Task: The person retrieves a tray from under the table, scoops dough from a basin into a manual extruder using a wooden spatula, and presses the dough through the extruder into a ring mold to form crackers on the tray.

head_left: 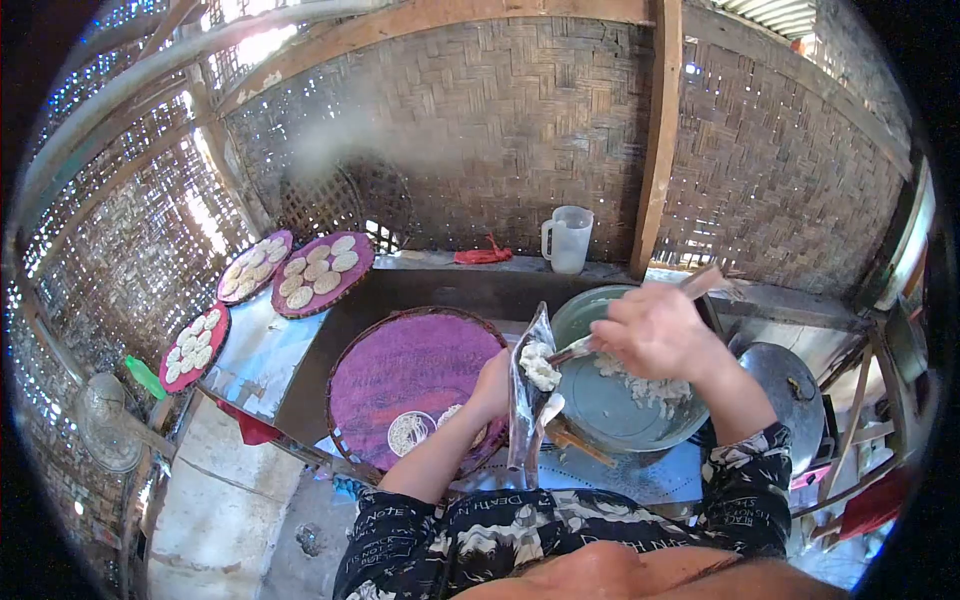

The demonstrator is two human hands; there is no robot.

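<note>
My left hand (492, 384) grips a shiny bag (522, 410), seemingly plastic, held upright at the basin's left edge; some of its fingers are hidden behind the bag. White dough (541, 368) sits in the bag's open mouth. Closed around a wooden spatula (703, 283), my right hand (652, 330) is above the green basin (625, 435). The spatula's lower end touches the dough at the bag. More crumbly white dough (660, 388) lies in the basin. Left of the bag, a round tray with purple cloth (415, 350) bears a disc of thin white strands (410, 433), with another partly behind my left forearm.
Several pale round discs lie on cloth-covered trays (322, 276) at the back left. A clear pitcher (568, 242) and a red plastic bag (482, 255) stand along the woven wall. Right of the basin is a dark pot lid (785, 395).
</note>
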